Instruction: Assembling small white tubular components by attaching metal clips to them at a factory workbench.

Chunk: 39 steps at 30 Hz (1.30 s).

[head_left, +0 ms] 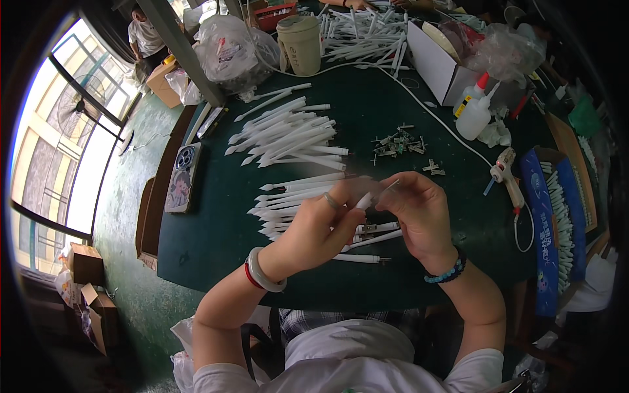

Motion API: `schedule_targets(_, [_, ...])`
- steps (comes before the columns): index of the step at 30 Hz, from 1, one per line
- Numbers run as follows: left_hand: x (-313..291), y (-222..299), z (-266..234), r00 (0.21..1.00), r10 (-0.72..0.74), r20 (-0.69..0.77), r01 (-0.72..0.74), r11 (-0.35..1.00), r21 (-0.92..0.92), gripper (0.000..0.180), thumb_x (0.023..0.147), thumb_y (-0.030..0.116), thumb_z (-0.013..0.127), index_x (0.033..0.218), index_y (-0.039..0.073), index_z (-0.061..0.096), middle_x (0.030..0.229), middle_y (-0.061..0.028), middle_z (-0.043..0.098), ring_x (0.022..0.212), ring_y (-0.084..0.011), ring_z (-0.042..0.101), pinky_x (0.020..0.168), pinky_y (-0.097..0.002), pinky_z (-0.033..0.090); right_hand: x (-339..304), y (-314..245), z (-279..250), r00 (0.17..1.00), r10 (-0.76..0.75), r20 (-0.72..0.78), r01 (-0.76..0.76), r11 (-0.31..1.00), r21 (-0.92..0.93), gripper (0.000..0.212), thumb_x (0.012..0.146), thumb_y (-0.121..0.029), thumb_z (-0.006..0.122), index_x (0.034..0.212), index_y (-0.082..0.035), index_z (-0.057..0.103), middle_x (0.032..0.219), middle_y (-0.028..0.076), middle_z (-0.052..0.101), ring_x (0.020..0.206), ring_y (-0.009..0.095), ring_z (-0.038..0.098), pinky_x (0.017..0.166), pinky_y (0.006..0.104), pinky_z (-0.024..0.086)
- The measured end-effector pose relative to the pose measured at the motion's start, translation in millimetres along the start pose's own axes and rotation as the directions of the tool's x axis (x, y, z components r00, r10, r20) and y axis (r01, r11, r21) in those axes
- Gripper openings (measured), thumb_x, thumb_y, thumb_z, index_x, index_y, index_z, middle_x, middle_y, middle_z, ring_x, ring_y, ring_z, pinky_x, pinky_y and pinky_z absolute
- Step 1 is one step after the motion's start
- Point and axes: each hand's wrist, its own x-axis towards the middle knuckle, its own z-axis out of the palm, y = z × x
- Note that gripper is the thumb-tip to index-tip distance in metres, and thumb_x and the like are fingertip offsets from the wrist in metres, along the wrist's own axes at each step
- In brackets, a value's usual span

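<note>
Tube point(364, 201) held at centre frame

Head view: the left hand point(314, 223)'s grip pinches the tube, leaving its end exposed, apparently for access; the right hand point(422, 213)'s grip pinches a thin piece point(394, 185) beside it. White sticks point(295, 134) lie left of centre, circuit pieces point(400, 142) above on the worktop point(472, 219), probably for easy reach.

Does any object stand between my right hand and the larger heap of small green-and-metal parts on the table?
Nothing visible does: between your right hand and the larger heap, only dark green tabletop shows. A smaller cluster of these parts lies off to the right of that path.
</note>
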Motion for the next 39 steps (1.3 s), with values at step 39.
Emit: schedule_targets(39, [-2.6, 2.6, 5.4, 1.000, 0.017, -0.007, -0.017, 0.998, -0.058, 0.032, 0.087, -0.002, 0.037, 0.119, -0.002, 0.040, 0.078, -0.0044, 0.052, 0.050, -0.0037, 0.051, 0.046, -0.0163, 0.038, -0.7, -1.5, -0.9, 0.999, 0.031, -0.018, -0.030, 0.999, 0.021, 0.018, 0.077, 0.001, 0.065, 0.094, 0.001, 0.059, 0.086, 0.007, 0.062, 0.079, 0.011, 0.060, 0.073, 0.0224, 0.050])
